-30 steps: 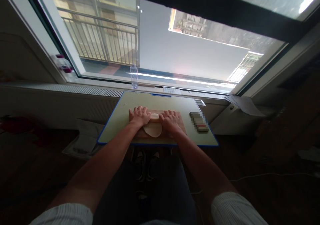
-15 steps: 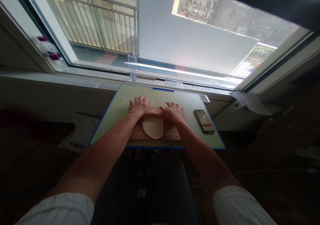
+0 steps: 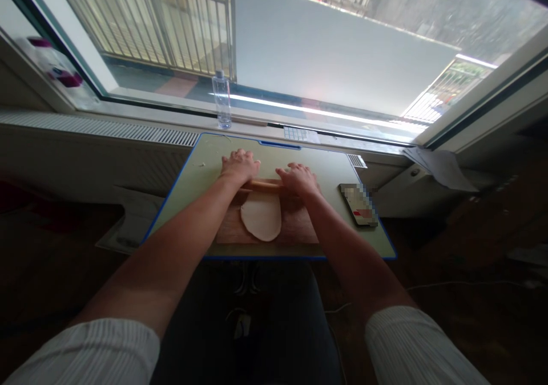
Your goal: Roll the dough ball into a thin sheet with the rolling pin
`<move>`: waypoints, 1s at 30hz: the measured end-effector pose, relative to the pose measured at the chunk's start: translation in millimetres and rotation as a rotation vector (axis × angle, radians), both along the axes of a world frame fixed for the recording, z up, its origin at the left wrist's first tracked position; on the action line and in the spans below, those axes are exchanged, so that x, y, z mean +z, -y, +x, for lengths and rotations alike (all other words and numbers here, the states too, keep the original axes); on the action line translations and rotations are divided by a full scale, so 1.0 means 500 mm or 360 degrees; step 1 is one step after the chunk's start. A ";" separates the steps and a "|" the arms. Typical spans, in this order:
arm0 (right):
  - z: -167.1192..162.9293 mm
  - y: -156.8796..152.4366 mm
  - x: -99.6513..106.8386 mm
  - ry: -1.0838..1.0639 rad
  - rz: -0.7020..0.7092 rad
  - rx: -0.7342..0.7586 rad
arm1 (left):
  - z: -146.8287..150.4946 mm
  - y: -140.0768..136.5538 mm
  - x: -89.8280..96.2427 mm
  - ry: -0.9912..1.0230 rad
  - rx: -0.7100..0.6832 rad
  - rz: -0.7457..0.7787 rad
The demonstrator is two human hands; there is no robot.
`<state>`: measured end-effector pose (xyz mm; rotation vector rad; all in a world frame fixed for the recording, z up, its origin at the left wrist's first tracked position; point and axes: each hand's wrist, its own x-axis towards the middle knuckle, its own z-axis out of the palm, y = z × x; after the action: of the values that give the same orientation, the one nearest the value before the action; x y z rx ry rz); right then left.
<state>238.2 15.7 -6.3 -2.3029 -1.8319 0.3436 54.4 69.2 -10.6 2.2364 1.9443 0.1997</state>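
A wooden rolling pin (image 3: 266,186) lies crosswise at the far end of a pale, flattened oval of dough (image 3: 262,217). My left hand (image 3: 240,165) rests palm-down over the pin's left end, fingers spread forward past it. Over its right end lies my right hand (image 3: 298,177), likewise with fingers stretched out rather than wrapped round. Both palms hide the pin's ends. Beneath the dough is a reddish-brown wooden board (image 3: 299,231), partly covered by my forearms.
The board lies on a pale green, blue-edged small table (image 3: 184,202). A phone (image 3: 358,205) is at its right side. On the windowsill stand a clear bottle (image 3: 221,101) and, farther left, a bottle with a purple cap (image 3: 55,65). Papers (image 3: 436,171) lie at the right.
The rolling pin and both hands have moved slightly away from me relative to the dough, so more dough shows. The camera view has shifted a little.
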 end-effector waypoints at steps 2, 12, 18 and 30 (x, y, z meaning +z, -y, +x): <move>0.003 -0.007 -0.006 0.0002 0.0022 -0.0006 | 0.003 -0.003 0.004 -0.0017 -0.0012 0.0003; -0.004 0.028 -0.003 0.0012 0.0072 -0.0008 | -0.006 0.034 0.004 0.0008 0.0000 0.0055; -0.020 0.083 0.009 0.0103 0.0107 0.0013 | -0.016 0.082 0.000 -0.0013 0.0015 0.0076; -0.036 0.164 0.003 0.0355 0.0186 0.0092 | -0.027 0.163 -0.002 -0.0001 0.0050 0.0035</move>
<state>220.4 -66.0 -4.6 -2.2911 -1.9643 -0.0145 41.0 -12.1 -11.7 2.2206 1.9885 0.2259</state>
